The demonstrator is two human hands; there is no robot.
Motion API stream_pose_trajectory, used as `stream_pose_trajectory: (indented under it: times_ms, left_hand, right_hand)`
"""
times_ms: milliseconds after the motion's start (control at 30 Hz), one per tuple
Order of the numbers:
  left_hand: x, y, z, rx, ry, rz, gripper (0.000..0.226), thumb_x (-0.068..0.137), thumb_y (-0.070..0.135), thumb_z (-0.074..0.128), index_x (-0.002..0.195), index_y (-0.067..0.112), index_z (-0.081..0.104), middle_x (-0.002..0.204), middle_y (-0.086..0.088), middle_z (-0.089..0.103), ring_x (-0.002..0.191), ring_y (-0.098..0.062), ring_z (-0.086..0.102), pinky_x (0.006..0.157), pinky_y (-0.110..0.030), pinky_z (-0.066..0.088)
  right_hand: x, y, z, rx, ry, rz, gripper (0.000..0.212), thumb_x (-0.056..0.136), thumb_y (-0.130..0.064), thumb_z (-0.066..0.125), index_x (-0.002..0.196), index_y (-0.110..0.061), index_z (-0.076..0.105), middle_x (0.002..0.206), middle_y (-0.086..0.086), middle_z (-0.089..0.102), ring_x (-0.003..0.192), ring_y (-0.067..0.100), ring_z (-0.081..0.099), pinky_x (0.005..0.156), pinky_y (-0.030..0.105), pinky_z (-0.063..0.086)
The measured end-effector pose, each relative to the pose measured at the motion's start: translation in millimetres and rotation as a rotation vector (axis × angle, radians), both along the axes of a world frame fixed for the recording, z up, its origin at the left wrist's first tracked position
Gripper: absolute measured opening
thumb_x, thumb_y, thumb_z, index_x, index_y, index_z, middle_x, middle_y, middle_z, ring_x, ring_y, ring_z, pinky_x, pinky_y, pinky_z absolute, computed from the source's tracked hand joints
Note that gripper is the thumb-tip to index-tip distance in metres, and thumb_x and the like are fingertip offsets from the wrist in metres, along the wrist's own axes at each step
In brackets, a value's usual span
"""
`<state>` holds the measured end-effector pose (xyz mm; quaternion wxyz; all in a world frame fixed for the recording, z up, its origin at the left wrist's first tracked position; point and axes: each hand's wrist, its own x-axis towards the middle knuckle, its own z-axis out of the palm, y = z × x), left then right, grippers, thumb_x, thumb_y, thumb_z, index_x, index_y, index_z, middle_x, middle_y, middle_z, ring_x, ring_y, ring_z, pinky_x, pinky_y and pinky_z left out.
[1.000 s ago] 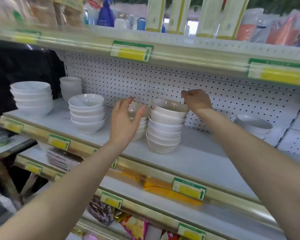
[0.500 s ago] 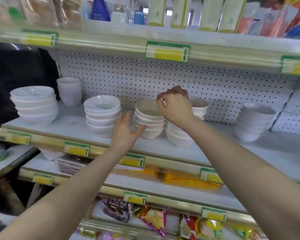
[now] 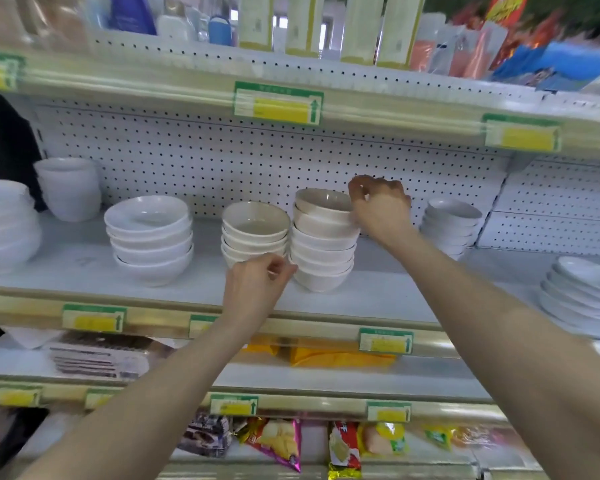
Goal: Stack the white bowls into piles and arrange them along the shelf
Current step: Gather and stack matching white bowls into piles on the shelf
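- On the middle shelf (image 3: 84, 271), white bowl piles stand in a row against the pegboard back wall (image 3: 243, 168); at far left, a blurred pile of wide bowls (image 3: 4, 223) and a pile of cups (image 3: 68, 188) behind it sit as they did half a second ago.
- Next comes a five-bowl pile (image 3: 151, 237), untouched since the earlier frame.
- Just right of it, the left hand (image 3: 253, 289) has curled from an open palm into a loose fist in front of the short cream pile (image 3: 255, 232), fingers bent inward and holding nothing that I can make out.
- Touching that pile's right side, the tall cream pile (image 3: 323, 244) now shows in full, where the right hand hid part of it before.
- At its top, the right hand (image 3: 381, 211) has moved right, thumb and fingers pinched on the rim of the top bowl (image 3: 324, 202).
- Farther right stand a smaller pile (image 3: 451, 223) and a leaning stack of shallow dishes (image 3: 582, 296).
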<state>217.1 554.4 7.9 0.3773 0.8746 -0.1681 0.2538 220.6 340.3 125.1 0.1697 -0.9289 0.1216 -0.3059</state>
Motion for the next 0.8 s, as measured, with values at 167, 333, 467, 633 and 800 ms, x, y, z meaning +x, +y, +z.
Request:
stream_pose_trajectory:
  times_ms: [167, 333, 467, 633, 800]
  left_hand:
    - [9.0, -20.5, -17.8, 0.127, 0.234, -0.044, 0.051, 0.077, 0.063, 0.067, 0.099, 0.017, 0.062, 0.098, 0.000, 0.069, 0.097, -0.024, 0.062, 0.074, -0.032, 0.042]
    - [15.1, -43.3, -19.0, -0.018, 0.300, -0.114, 0.050, 0.075, 0.056, 0.073, 0.096, 0.012, 0.061, 0.095, -0.009, 0.068, 0.092, -0.029, 0.061, 0.065, -0.033, 0.036]
    - [22.6, -54.0, -22.1, -0.066, 0.311, -0.120, 0.044, 0.073, 0.053, 0.077, 0.081, 0.015, 0.055, 0.073, -0.002, 0.056, 0.082, -0.029, 0.060, 0.062, -0.033, 0.035]
    - [28.6, -77.5, -16.1, -0.004, 0.299, -0.112, 0.043, 0.075, 0.053, 0.075, 0.080, 0.015, 0.054, 0.073, 0.000, 0.057, 0.076, -0.023, 0.056, 0.062, -0.031, 0.035]
    - [43.1, -101.6, -11.9, 0.084, 0.309, -0.118, 0.050, 0.078, 0.058, 0.069, 0.083, 0.010, 0.059, 0.075, -0.002, 0.062, 0.075, -0.021, 0.056, 0.064, -0.031, 0.034]
  right_hand:
    - [-6.2, -12.9, -9.2, 0.478, 0.206, 0.129, 0.056, 0.101, -0.055, 0.025, 0.140, -0.024, 0.050, 0.146, 0.007, 0.048, 0.134, 0.029, 0.042, 0.105, 0.036, 0.032]
    - [3.1, -16.2, -13.6, 0.572, 0.257, 0.166, 0.059, 0.100, -0.058, 0.024, 0.141, -0.022, 0.049, 0.145, 0.007, 0.049, 0.131, 0.025, 0.046, 0.106, 0.037, 0.032]
    - [5.7, -27.4, -14.9, 0.590, 0.262, 0.192, 0.057, 0.099, -0.056, 0.027, 0.139, -0.023, 0.050, 0.139, 0.005, 0.053, 0.127, 0.026, 0.048, 0.110, 0.040, 0.035]
    - [10.9, -49.6, -13.7, 0.585, 0.268, 0.198, 0.051, 0.102, -0.048, 0.027, 0.138, -0.020, 0.049, 0.132, 0.006, 0.055, 0.111, 0.024, 0.050, 0.093, 0.034, 0.038]
    - [25.1, -72.1, -10.2, 0.523, 0.283, 0.144, 0.052, 0.103, -0.044, 0.024, 0.139, -0.014, 0.047, 0.138, 0.013, 0.052, 0.123, 0.030, 0.049, 0.094, 0.036, 0.037]
